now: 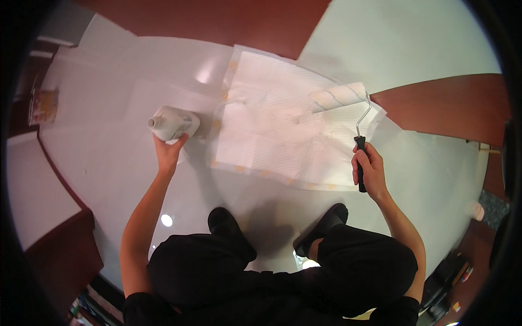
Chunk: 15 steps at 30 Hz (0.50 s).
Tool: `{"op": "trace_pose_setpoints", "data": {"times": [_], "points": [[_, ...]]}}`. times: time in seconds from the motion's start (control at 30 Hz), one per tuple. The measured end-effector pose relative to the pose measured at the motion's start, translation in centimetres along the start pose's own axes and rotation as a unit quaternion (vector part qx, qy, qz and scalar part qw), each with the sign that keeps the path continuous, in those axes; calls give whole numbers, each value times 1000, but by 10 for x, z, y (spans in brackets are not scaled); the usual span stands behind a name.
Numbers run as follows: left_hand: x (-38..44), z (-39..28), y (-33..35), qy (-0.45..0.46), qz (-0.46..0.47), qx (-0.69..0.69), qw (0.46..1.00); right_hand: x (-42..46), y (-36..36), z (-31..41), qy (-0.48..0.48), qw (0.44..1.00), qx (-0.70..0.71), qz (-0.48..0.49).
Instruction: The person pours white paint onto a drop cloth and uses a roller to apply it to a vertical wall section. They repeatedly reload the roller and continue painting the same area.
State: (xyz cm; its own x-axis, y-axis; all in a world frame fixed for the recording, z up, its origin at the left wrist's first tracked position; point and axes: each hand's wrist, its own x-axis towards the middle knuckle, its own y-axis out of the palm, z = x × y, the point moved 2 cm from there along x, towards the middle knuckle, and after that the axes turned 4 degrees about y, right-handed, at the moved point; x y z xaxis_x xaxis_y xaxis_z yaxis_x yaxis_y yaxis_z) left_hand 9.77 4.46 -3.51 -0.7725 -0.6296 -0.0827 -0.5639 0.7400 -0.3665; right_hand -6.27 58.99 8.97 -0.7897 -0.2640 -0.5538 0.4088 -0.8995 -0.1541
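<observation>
In my left hand [169, 153] is a white plastic bottle [173, 122], uncapped as far as I can see and tilted with its neck to the left. It bears small writing on its side. My right hand [370, 169] grips the black handle [360, 163] of a paint roller. The roller's white sleeve [338, 98] has thin grey stripes and lies over the upper right part of a white quilted absorbent pad [269, 130]. That pad is spread on the glossy pale floor, with yellowish marks along its border. Whether the sleeve touches the pad I cannot tell.
Dark red-brown panels [228, 20] border the floor at the top, and another [444, 104] juts in from the right. A red-brown piece of furniture with a pale top [40, 191] stands at left. A colourful container [44, 106] is at the far left. My black shoes [230, 228] are below the pad.
</observation>
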Motion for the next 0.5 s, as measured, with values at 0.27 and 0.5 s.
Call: {"op": "trace_pose_setpoints", "data": {"times": [0.27,0.5], "points": [[55,-23,-52,69,38,65,995,-22,9,67,56,995,-80,19],[106,-179,-82,214,74,36,973,-76,35,155,24,986,-162,-13]]}}
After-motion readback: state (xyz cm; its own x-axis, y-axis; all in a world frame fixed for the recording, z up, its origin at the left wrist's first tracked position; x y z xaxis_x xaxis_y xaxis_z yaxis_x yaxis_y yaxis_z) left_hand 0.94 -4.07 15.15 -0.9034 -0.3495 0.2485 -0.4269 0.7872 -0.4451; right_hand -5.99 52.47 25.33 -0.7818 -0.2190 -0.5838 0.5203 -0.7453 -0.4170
